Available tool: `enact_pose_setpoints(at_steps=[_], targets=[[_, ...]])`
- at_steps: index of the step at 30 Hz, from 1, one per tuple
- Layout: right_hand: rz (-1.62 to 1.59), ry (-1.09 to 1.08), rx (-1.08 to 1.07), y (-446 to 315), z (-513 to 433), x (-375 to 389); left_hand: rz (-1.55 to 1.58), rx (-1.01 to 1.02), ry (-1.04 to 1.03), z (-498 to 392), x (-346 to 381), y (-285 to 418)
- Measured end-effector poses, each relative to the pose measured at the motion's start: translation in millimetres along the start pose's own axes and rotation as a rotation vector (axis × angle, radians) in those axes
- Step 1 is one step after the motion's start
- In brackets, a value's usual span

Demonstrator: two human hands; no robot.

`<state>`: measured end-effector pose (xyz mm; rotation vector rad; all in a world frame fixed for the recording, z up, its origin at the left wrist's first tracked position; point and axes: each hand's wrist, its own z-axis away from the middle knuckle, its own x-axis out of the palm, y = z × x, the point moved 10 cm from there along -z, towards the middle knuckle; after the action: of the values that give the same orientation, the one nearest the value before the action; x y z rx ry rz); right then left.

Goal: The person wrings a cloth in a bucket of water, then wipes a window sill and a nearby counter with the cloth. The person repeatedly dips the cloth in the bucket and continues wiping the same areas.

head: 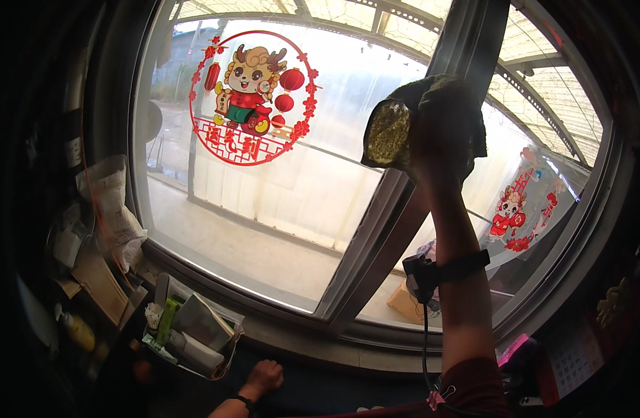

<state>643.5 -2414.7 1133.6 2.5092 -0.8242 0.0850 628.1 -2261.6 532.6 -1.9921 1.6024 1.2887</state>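
Note:
My right hand (440, 151) is raised against the upright middle frame of a sliding window (372, 256), its fingers mostly hidden by the dark cloth (450, 99) it grips. A greenish-yellow patch of the cloth shows at its left side. A strap with a small device and a cable is around my right wrist. Low in the picture, my left hand (266, 375) is closed in a loose fist near the sill, with nothing visible in it. The left glass pane bears a round red sticker (252, 99) with a cartoon figure and lanterns; another cartoon sticker (508, 214) is on the right pane.
Below the window at left stands a box (228, 360) holding a shuttlecock (153, 315), a green packet and other items. Further left are a yellow pump bottle (78, 329), cardboard (103, 282) and a white bag (126, 230). A pink object (516, 349) lies at lower right.

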Motion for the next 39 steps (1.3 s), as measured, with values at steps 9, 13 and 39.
enact_pose_setpoints(at_steps=[9, 13, 39], targets=[[-0.01, -0.189, 0.076, -28, 69, -1, -0.022, -0.012, 0.002, 0, -2, 2], [0.058, -0.488, 0.107, -41, 120, 10, -0.037, -0.001, -0.004, 0, -2, 3], [-0.025, -0.525, 0.495, 82, 267, 35, -0.053, 0.002, -0.014, -2, 6, 1]])
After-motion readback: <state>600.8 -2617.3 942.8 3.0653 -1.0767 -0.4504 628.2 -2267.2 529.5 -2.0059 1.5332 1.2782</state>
